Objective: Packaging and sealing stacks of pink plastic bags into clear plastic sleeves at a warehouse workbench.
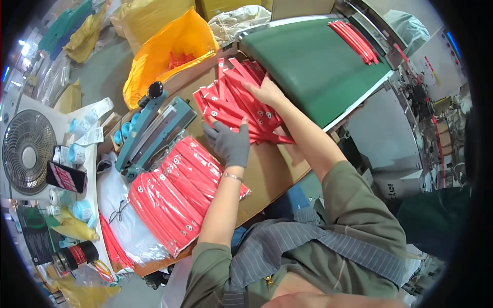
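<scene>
Left hand (229, 142): covered by a dark grey knitted glove reaching to the wrist. A thin metallic bracelet (232, 177) sits on the left wrist just below the glove cuff. Right hand (265, 91): no glove. Both forearms are uncovered up to short olive-green sleeves (359, 200), loose-fitting, of plain cloth. A grey garment with fine pale pinstripes (308, 241) lies across the front of the torso, between the sleeves. A small gold-coloured ornament (268, 280) shows at its lower part; its kind cannot be told.
</scene>
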The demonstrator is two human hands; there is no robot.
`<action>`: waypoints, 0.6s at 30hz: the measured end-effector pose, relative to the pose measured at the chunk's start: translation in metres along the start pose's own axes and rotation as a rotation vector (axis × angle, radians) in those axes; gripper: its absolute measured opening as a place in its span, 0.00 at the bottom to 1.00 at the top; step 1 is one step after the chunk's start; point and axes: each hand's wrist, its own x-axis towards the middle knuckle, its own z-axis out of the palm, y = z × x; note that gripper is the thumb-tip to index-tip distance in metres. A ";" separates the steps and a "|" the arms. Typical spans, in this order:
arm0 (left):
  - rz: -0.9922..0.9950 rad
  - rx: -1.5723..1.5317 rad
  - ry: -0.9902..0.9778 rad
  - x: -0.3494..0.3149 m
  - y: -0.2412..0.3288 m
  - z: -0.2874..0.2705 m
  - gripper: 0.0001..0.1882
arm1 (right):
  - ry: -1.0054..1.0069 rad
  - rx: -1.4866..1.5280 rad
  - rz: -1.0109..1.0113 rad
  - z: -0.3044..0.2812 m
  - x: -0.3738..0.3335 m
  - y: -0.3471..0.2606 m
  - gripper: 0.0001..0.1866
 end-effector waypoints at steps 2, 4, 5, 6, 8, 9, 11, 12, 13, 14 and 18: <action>0.163 0.065 0.163 0.001 0.006 -0.006 0.33 | 0.004 0.035 -0.039 -0.012 -0.009 0.000 0.63; 0.249 0.033 -0.056 -0.009 0.006 -0.023 0.25 | -0.091 0.038 0.077 -0.023 -0.021 -0.007 0.58; 0.336 -0.011 -0.257 -0.016 0.006 -0.026 0.17 | -0.099 0.039 0.096 -0.022 -0.029 0.006 0.58; 0.594 -0.052 -0.135 -0.028 0.010 -0.027 0.08 | 0.004 -0.004 -0.115 -0.019 -0.041 0.010 0.52; 0.657 0.028 -0.206 -0.043 0.014 -0.033 0.09 | 0.105 0.058 -0.415 -0.027 -0.081 0.003 0.32; 0.734 0.085 -0.273 -0.046 0.018 -0.034 0.09 | 0.043 0.000 -0.364 -0.039 -0.099 0.007 0.30; 0.596 0.035 -0.295 -0.034 0.000 -0.028 0.11 | 0.020 -0.189 -0.310 -0.043 -0.139 0.035 0.25; 0.494 0.034 -0.177 -0.025 -0.008 -0.026 0.13 | -0.164 -0.320 -0.215 -0.046 -0.154 0.038 0.25; 0.400 0.024 -0.065 -0.022 -0.009 -0.028 0.15 | 0.042 -0.517 -0.430 -0.030 -0.168 0.052 0.22; 0.410 0.021 -0.071 -0.022 -0.007 -0.032 0.15 | -0.040 -0.376 -0.394 -0.019 -0.176 0.065 0.15; 0.130 -0.258 -0.094 -0.032 0.000 -0.061 0.15 | 0.003 -0.418 -0.439 0.001 -0.198 0.073 0.10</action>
